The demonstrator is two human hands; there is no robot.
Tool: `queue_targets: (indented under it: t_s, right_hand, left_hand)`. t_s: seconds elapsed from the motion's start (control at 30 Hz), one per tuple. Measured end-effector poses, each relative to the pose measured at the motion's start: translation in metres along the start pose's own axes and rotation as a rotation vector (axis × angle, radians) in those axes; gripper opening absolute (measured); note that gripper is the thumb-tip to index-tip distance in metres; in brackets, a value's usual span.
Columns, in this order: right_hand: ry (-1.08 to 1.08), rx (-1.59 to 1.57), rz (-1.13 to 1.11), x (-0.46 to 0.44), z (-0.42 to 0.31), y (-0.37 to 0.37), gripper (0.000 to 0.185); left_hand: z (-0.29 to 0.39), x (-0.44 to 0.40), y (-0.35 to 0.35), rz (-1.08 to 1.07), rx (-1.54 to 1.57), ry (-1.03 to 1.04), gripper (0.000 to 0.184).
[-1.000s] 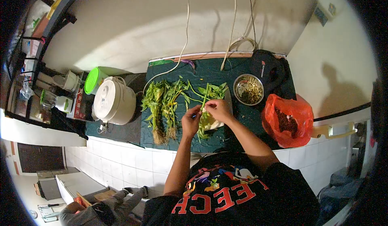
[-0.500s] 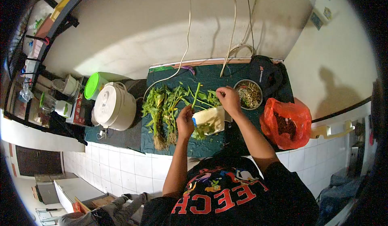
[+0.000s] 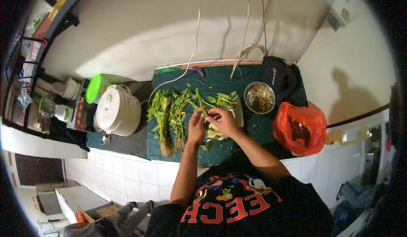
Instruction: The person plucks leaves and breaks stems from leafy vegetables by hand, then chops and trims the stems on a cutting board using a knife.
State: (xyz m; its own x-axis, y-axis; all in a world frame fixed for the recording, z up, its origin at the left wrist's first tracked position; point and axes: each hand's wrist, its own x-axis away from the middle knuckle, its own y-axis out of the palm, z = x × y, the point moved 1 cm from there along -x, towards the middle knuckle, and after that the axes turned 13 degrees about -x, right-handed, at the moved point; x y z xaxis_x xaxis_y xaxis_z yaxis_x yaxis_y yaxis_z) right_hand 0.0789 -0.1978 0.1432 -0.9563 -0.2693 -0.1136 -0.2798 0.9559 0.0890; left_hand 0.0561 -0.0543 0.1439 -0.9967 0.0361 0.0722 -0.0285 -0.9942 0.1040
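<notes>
My left hand [image 3: 196,127] is closed around a thick green stem [image 3: 199,98] that points up toward the wall. The fingers of my right hand [image 3: 223,121] are pinched at the lower part of the same stem, against my left fingers. Beneath both hands lies a pale cutting board [image 3: 238,115], partly hidden, with picked green leaves [image 3: 223,100] at its far edge. Left of my hands rest bunches of leafy greens [image 3: 159,116] with their roots toward me. A metal bowl [image 3: 259,98] with chopped bits in it stands to the right.
A red plastic bag [image 3: 300,129] with dark contents sits at the table's right edge. On the left stand a white rice cooker [image 3: 118,110] and a green-lidded tub [image 3: 94,88]. A black bag [image 3: 280,78] and hanging cables [image 3: 197,33] are at the back. Another person's legs [image 3: 127,218] show lower left.
My right hand has moved left and down from above the leaves to meet my left hand at the stem. The stem now leans left.
</notes>
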Motion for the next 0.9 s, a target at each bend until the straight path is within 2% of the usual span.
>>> queue_targets:
  t_s: [0.1, 0.27, 0.33, 0.4, 0.47, 0.57, 0.67, 0.7, 0.77, 0.8, 0.83, 0.9]
  right_hand:
    - [0.070, -0.008, 0.077, 0.003, 0.004, 0.001, 0.023]
    - [0.070, 0.044, 0.054, -0.001, 0.015, -0.011, 0.017]
    - [0.055, 0.067, -0.010, -0.001, 0.004, -0.010, 0.016]
    - [0.029, 0.184, -0.023, 0.002, -0.008, -0.012, 0.015]
    - [-0.126, 0.272, -0.020, 0.003, -0.017, -0.012, 0.014]
    - [-0.165, 0.362, -0.049, 0.005, -0.026, -0.011, 0.014]
    - [-0.106, 0.293, -0.069, 0.003, -0.013, -0.013, 0.015]
    - [-0.107, 0.293, -0.070, 0.002, -0.003, -0.017, 0.015]
    - [-0.039, 0.309, 0.017, -0.002, 0.016, -0.031, 0.015]
    - [-0.043, 0.307, 0.015, -0.005, 0.011, -0.034, 0.015]
    - [-0.088, 0.306, 0.119, -0.007, -0.002, -0.039, 0.014]
    - [-0.168, 0.339, 0.257, -0.017, -0.023, -0.046, 0.012]
  left_hand:
    - [-0.014, -0.002, -0.001, 0.039, 0.026, -0.011, 0.022]
    - [-0.011, 0.000, -0.002, 0.035, 0.059, -0.064, 0.023]
    - [-0.007, 0.001, -0.004, 0.033, -0.207, 0.043, 0.023]
    - [-0.004, 0.003, -0.006, 0.091, -0.252, 0.042, 0.019]
    - [0.002, 0.004, -0.010, 0.122, -0.563, 0.143, 0.017]
    - [0.022, 0.009, -0.002, 0.156, -0.735, 0.245, 0.017]
    - [0.018, 0.012, 0.003, 0.213, -0.795, 0.207, 0.016]
    - [0.015, 0.014, 0.001, 0.201, -0.788, 0.112, 0.019]
    - [0.011, 0.015, -0.003, 0.203, -0.687, 0.116, 0.021]
    - [0.008, 0.014, -0.008, 0.205, -0.585, 0.118, 0.024]
    - [0.001, 0.013, -0.016, 0.174, -0.510, 0.056, 0.027]
    - [-0.001, 0.015, -0.022, 0.175, -0.490, 0.078, 0.028]
